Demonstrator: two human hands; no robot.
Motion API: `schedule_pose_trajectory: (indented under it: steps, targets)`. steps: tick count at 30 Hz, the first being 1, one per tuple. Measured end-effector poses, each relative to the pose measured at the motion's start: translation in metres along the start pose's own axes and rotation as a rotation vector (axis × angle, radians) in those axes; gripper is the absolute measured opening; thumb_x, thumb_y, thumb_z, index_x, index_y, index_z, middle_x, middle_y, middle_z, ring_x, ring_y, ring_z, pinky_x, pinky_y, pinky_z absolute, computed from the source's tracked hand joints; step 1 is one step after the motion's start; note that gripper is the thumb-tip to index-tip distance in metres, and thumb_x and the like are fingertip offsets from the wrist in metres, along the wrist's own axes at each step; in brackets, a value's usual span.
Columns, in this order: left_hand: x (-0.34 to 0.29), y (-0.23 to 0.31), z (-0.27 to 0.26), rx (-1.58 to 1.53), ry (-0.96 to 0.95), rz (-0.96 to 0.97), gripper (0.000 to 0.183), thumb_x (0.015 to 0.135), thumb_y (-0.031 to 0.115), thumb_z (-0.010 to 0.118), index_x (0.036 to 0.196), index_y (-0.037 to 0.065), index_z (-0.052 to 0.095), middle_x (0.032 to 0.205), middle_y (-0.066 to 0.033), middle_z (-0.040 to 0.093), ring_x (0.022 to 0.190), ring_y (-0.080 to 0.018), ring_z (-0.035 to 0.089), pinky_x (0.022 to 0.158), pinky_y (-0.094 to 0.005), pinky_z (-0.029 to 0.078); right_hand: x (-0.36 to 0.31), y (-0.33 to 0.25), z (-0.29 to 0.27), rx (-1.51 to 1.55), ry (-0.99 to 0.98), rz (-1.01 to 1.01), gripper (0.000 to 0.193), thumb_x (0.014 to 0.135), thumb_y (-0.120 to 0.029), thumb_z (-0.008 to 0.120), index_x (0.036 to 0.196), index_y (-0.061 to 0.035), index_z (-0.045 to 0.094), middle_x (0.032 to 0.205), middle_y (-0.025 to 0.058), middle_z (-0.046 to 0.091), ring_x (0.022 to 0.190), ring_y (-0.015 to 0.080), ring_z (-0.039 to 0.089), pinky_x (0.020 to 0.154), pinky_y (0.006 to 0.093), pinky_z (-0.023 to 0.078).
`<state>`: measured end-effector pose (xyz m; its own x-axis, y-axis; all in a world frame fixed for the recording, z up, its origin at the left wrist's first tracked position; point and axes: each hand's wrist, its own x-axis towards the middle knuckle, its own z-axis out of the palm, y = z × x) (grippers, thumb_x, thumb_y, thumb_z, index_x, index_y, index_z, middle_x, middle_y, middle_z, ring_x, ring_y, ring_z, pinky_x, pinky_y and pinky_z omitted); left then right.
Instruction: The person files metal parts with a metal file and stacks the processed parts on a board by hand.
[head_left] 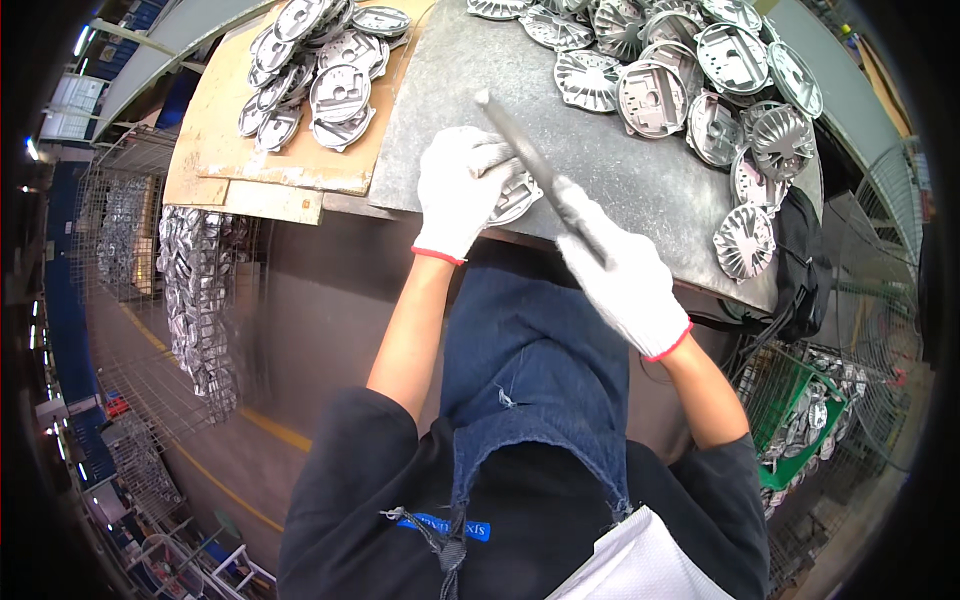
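In a white knit glove with a red cuff, my left hand (460,185) grips a round silver metal casting (517,203) at the near edge of the grey table. The glove covers much of that casting. My right hand (622,270), gloved the same way, is closed around a long grey metal file (522,143). The file slants up and to the left, its far end above the tabletop, and is slightly blurred. It passes just over the casting; whether they touch I cannot tell.
Many finned round castings (652,98) are heaped at the table's far right. Another pile (342,92) lies on a brown board (225,140) at the left. Wire cages with metal parts (195,300) stand on the left, a green crate (800,440) at the lower right. A black bag (805,260) hangs by the right edge.
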<state>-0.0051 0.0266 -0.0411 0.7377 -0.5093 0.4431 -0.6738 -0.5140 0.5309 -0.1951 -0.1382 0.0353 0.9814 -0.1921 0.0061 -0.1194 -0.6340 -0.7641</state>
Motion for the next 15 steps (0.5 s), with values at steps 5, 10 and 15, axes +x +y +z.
schedule_pose_trajectory:
  steps: [5, 10, 15]
  targets:
    - [-0.002, 0.001, 0.001, -0.149, -0.01, -0.022, 0.015, 0.087, 0.021, 0.088, 0.1, 0.013, 0.091, 0.108, -0.0055, 0.083, 0.111, -0.0283, 0.073, 0.1, -0.0417, 0.058, -0.001, 0.002, -0.001, 0.084, 0.233, -0.138, 0.063, 0.111, -0.02, 0.07, 0.171, -0.0154, 0.052, 0.154, 0.0206, 0.07, 0.131, 0.0403, 0.075, 0.109, 0.0436, 0.059]
    - [-0.001, 0.001, -0.003, -0.031, -0.056, -0.045, 0.02, 0.088, 0.018, 0.089, 0.106, 0.01, 0.091, 0.112, -0.0069, 0.083, 0.116, -0.0279, 0.071, 0.103, -0.0406, 0.057, 0.0, 0.008, 0.003, -0.047, -0.072, 0.083, 0.065, 0.111, -0.023, 0.07, 0.173, -0.0203, 0.049, 0.145, 0.0209, 0.075, 0.127, 0.041, 0.076, 0.107, 0.0454, 0.06]
    - [0.001, 0.008, -0.007, -0.113, -0.056, -0.017, 0.022, 0.089, 0.024, 0.09, 0.107, 0.011, 0.091, 0.111, -0.0076, 0.084, 0.113, -0.0294, 0.073, 0.102, -0.0417, 0.058, 0.012, 0.01, 0.014, 0.135, 0.177, -0.054, 0.065, 0.111, -0.031, 0.069, 0.173, -0.0224, 0.048, 0.142, 0.0219, 0.076, 0.124, 0.0458, 0.075, 0.106, 0.0484, 0.06]
